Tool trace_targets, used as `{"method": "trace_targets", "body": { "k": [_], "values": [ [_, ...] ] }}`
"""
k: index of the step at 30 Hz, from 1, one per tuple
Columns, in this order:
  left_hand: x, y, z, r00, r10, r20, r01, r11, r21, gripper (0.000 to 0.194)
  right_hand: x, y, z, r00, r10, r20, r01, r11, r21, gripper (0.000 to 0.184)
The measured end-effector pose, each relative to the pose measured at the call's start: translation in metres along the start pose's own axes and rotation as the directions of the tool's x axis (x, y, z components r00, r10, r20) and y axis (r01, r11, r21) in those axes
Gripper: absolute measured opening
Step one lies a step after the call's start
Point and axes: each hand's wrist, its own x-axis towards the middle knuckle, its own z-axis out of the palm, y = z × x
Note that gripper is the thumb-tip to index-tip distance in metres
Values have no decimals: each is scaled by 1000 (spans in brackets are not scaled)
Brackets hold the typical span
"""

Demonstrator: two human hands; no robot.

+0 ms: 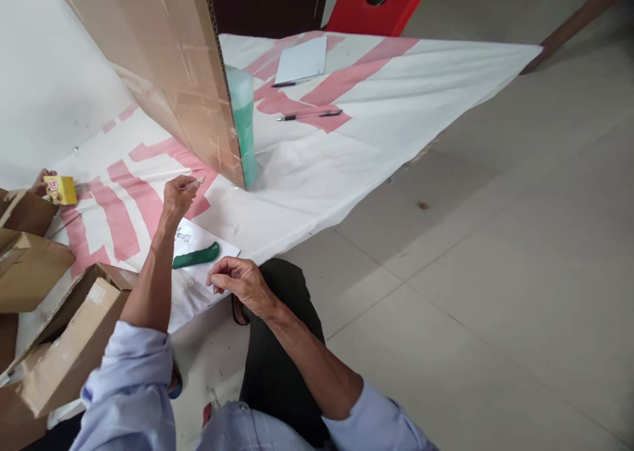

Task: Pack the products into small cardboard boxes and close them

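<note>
My left hand (179, 197) is raised over the table, its fingers pinched on a small pale piece (197, 183) too small to name. My right hand (242, 282) hovers by the table's near edge with its fingers curled in and nothing visible in them. Between the two lies a green utility knife (197, 256), resting on a white sheet of paper (225, 247) that bears small drawn or printed shapes. The knife and paper touch neither hand.
A tall cardboard panel (168, 61) stands ahead, beside a bottle of green liquid (245, 134). Pens (310, 115) and a notepad (301, 61) lie beyond. Cardboard boxes (34, 269) crowd the left, where another person's hand (42, 181) is at a yellow box (60, 190).
</note>
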Motion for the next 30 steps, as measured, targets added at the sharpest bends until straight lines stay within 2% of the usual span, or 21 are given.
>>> {"method": "trace_targets", "body": {
  "k": [2,5,7,9,11,13,16,19,22,26,30],
  "values": [
    [-24,10,-8,998,35,49,-19,951,-310,40,1,0,-2,997,-53,-51,52,998,-17,15],
    [-70,21,-18,987,90,130,2,816,-578,47,3,-3,-4,968,-192,-163,186,981,-48,18],
    [-100,24,-24,978,99,181,46,750,-659,48,2,-7,-3,926,-303,-225,289,953,-90,21],
    [-126,23,-31,973,93,214,82,721,-688,47,-1,-12,0,878,-409,-251,379,912,-159,24],
    [-147,19,-39,969,79,233,106,719,-686,45,-7,-17,5,847,-484,-220,434,868,-240,26],
    [-165,16,-46,965,72,252,120,733,-670,43,-14,-20,11,844,-514,-152,454,837,-306,26],
    [-184,16,-53,955,79,286,134,746,-652,40,-25,-21,20,851,-522,-57,471,807,-356,20],
    [-198,17,-56,956,96,277,127,717,-685,38,-33,-20,28,859,-511,-24,473,811,-344,15],
    [-208,15,-56,972,113,206,68,702,-709,37,-41,-24,37,882,-471,-17,449,851,-273,14],
    [-219,12,-59,983,174,50,-94,726,-682,36,-49,-32,48,924,-381,-15,368,901,-228,23],
    [-232,12,-65,988,156,7,-103,683,-723,40,-54,-40,55,963,-270,-10,264,948,-178,30]
  ]
}}
